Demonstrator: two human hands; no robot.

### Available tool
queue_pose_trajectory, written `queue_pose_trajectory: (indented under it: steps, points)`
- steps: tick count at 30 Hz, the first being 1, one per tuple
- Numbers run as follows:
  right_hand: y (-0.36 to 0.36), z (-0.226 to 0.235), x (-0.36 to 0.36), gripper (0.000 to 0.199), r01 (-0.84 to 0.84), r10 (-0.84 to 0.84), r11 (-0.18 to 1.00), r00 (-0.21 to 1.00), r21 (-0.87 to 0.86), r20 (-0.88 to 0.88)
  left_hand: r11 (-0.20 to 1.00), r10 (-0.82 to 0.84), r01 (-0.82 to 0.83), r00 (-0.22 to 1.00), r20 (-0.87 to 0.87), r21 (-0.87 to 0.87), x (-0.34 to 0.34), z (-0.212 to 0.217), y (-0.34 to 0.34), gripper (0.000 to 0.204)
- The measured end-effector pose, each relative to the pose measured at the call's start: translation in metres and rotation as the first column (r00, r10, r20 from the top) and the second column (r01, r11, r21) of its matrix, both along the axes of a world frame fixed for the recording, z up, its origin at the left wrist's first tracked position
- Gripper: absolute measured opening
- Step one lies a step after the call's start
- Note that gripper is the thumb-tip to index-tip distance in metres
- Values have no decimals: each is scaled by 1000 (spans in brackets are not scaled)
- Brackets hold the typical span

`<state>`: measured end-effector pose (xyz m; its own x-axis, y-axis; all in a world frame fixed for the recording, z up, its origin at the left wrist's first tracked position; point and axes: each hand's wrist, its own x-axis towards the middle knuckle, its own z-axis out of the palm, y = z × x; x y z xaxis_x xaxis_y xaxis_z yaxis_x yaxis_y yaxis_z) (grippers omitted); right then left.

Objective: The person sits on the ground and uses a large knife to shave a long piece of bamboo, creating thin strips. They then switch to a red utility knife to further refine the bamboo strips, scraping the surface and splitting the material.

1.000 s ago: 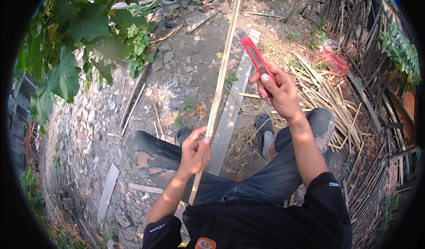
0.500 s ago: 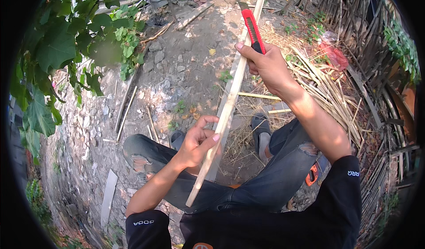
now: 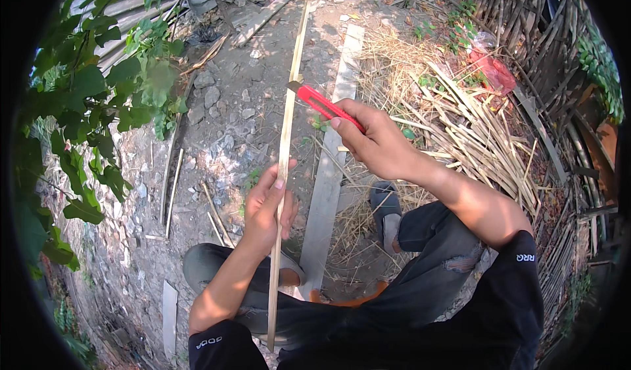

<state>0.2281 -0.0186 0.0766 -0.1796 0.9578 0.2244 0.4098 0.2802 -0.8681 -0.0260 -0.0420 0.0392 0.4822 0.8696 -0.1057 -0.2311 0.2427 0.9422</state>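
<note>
A long, narrow wooden strip (image 3: 287,130) stands nearly lengthwise in front of me, its near end over my lap. My left hand (image 3: 268,207) grips it around its lower half, thumb on top. My right hand (image 3: 376,138) is closed around a red utility knife (image 3: 327,109). The knife's dark blade points up and left and meets the strip's right edge, or lies just over it; which one I cannot tell. Below the knife, a grey flat board (image 3: 327,192) lies lengthwise on the ground between my feet.
A heap of cut wooden strips (image 3: 483,133) lies at the right, with straw-like shavings (image 3: 388,61) beside it. Behind the heap are a red plastic bag (image 3: 493,71) and a stick fence (image 3: 519,15). Leafy branches (image 3: 98,87) hang at the left over stony ground.
The strip has swung left and turned more upright, off the board. My right hand has come down and left, bringing the knife's blade to the strip. My left fingers have closed around the strip.
</note>
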Motion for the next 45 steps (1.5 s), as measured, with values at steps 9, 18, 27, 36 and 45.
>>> queue_pose_trajectory:
  steps: [9,18,27,36,45]
  points:
    - [13,-6,-4,24,-100,58,983,966,157,252,997,44,-54,988,-145,-64,-9,-9,2,44]
    - [8,-21,-15,32,-111,-44,946,887,305,459,986,-49,17,980,-194,-165,-1,-19,-12,45]
    - [9,-24,-17,26,-160,-1,914,917,372,398,998,11,-28,958,-286,-58,-7,-25,-21,46]
    - [-2,-14,-13,27,-286,291,956,885,-68,364,994,40,1,924,-380,106,-13,-24,-18,49]
    - [-11,-5,-24,51,-174,292,941,851,-289,438,995,44,-13,949,-312,100,-9,-22,-19,51]
